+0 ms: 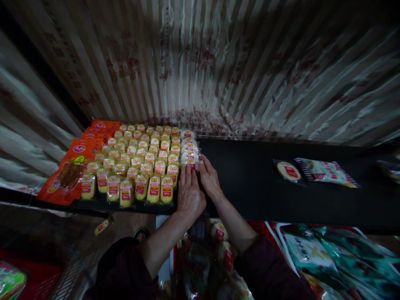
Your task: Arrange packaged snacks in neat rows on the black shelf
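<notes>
A row of round white cakes in clear wrappers with red labels [189, 149] runs front to back on the black shelf [243, 179]. My left hand [191, 196] lies with its fingers stretched out against the front cake of that row. Along the row's right side, my right hand [210, 177] touches the front end with straight fingers. Just left stand several rows of yellow wrapped cakes [141, 185] with red and white labels. The undersides of both hands are hidden.
Orange snack bags [70, 166] overlap at the shelf's left end. Farther right lie a single round wrapped cake [289, 171] and a striped-edge packet [326, 171]. Below are a crate of green bags [337, 254] and, between my arms, more wrapped cakes [227, 255]. A corrugated sheet [200, 62] backs the shelf.
</notes>
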Action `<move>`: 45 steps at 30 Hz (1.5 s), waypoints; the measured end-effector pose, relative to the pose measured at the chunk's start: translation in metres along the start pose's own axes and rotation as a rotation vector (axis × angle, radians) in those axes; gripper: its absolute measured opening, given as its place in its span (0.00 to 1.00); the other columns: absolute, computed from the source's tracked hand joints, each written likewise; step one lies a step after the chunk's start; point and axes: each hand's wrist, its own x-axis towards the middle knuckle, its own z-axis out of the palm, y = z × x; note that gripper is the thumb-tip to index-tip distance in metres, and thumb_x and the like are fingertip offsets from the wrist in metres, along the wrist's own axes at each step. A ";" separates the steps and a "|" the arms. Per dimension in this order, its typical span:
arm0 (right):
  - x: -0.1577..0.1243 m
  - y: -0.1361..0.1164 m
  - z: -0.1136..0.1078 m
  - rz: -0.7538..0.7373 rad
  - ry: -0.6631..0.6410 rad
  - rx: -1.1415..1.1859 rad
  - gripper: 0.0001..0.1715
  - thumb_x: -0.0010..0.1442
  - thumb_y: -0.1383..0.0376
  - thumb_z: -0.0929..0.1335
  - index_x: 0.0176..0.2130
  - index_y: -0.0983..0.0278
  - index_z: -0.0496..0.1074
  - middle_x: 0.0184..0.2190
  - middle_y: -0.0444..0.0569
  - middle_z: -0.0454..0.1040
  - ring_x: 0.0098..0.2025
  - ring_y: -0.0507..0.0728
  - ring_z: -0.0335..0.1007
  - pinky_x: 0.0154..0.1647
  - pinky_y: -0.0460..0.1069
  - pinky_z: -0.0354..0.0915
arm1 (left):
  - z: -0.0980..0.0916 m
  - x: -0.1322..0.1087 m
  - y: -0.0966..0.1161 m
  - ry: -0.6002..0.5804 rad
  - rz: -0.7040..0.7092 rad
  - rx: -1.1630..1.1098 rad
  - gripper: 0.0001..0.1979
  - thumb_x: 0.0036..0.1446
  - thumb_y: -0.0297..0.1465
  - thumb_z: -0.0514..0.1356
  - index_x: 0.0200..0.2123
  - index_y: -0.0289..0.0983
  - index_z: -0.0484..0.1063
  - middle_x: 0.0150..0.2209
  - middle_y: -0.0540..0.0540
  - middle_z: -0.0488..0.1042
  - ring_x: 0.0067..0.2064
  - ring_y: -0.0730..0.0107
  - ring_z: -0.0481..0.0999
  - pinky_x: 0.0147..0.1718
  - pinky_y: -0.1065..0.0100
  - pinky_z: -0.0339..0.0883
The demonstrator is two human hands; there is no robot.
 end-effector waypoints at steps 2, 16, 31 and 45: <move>-0.001 -0.002 0.001 -0.012 -0.019 -0.032 0.30 0.62 0.54 0.59 0.59 0.65 0.63 0.58 0.55 0.67 0.60 0.59 0.63 0.62 0.57 0.56 | 0.000 0.001 0.000 0.002 -0.007 0.002 0.33 0.48 0.21 0.51 0.60 0.21 0.55 0.65 0.29 0.53 0.68 0.50 0.43 0.64 0.47 0.48; 0.008 0.002 0.010 -0.148 0.031 -0.146 0.27 0.60 0.62 0.60 0.58 0.65 0.63 0.53 0.54 0.72 0.54 0.59 0.68 0.58 0.56 0.61 | 0.006 0.009 -0.008 0.009 0.025 0.025 0.32 0.50 0.21 0.51 0.60 0.20 0.56 0.64 0.28 0.54 0.68 0.49 0.45 0.64 0.48 0.49; 0.009 0.016 0.013 -0.224 0.046 -0.174 0.28 0.61 0.57 0.61 0.58 0.64 0.64 0.53 0.55 0.72 0.54 0.61 0.69 0.57 0.59 0.63 | 0.006 0.006 -0.007 0.031 0.062 0.106 0.30 0.53 0.22 0.50 0.60 0.20 0.55 0.64 0.27 0.54 0.67 0.48 0.45 0.63 0.48 0.51; -0.036 0.006 -0.007 -0.235 0.165 -0.150 0.26 0.63 0.57 0.60 0.54 0.68 0.67 0.54 0.60 0.71 0.54 0.60 0.68 0.56 0.59 0.63 | 0.001 -0.002 -0.004 0.035 0.119 0.070 0.26 0.55 0.25 0.52 0.58 0.22 0.58 0.64 0.26 0.54 0.68 0.48 0.45 0.61 0.44 0.52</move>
